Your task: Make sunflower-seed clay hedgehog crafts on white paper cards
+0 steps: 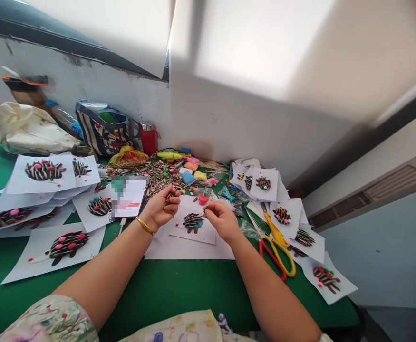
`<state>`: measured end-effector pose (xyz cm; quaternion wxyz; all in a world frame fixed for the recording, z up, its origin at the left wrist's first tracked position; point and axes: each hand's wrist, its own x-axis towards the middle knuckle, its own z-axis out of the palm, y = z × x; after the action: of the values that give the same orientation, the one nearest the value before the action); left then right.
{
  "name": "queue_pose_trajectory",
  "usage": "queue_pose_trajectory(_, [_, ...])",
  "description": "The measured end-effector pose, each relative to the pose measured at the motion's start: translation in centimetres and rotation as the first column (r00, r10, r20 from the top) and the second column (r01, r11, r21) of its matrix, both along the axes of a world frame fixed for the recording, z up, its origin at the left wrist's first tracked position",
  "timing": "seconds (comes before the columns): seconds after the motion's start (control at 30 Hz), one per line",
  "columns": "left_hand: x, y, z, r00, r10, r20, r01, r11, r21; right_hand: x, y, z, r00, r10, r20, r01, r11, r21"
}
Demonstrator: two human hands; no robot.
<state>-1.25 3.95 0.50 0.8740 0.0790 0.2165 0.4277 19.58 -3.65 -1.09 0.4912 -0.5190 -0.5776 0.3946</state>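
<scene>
On the green table (pixel 193 285), a hedgehog card (pixel 208 237) lay on white paper (pixel 189 253) — the left hand (pixel 160 209) curled around dark seeds (pixel 169 195), the right hand (pixel 224 220) pinched a small dark piece (pixel 205 209) at the card's right.

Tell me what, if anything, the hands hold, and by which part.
The left hand curls around dark seeds; the right hand pinches what looks like a single seed, by which end cannot be told.

You show two hands, left hand (pixel 163 208) and right hand (pixel 224 222), with one bracelet (pixel 146 226) and one card (pixel 208 236) between them. You have one red flask (pixel 149 141), one striped bag (pixel 102 130), one cream bag (pixel 29 130) — and loose seeds (pixel 154 177) beyond counting.
</scene>
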Motion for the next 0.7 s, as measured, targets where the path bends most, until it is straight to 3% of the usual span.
queue_pose_trajectory(0.1, [1.3, -1.7, 0.3, 0.988, -0.107, -0.112, 0.116, 0.991, 0.07, 0.1, 0.1, 0.1, 0.993, 0.007, -0.12, -0.009, 1.0, -0.014])
queue_pose_trajectory(0.23, [3.4, -4.3, 0.5, 0.916, -0.191, -0.354, 0.254, 0.957, 0.14, 0.1, -0.1, 0.3, 0.99, 0.006, -0.138, -0.004, 1.0, 0.014])
queue_pose_trajectory(0.5, [5.0, -5.8, -0.2, 0.845, -0.025, -0.535, 0.203, 0.939, 0.277, -0.8, -0.6, -0.2, 0.998, -0.018, 0.056, 0.015, 0.998, 0.055])
queue_pose_trajectory(0.6, [4.8, -5.5, -0.5, 0.838, 0.012, -0.545, 0.183, 0.936, 0.301, -0.7, -0.5, -0.1, 0.999, -0.018, -0.039, 0.018, 1.0, -0.003])
queue_pose_trajectory(0.7, [4.7, -5.2, -0.6, 0.799, 0.058, -0.599, 0.174, 0.931, 0.321, -0.4, -0.3, 0.1, 0.963, 0.0, -0.271, -0.051, 0.982, -0.18])
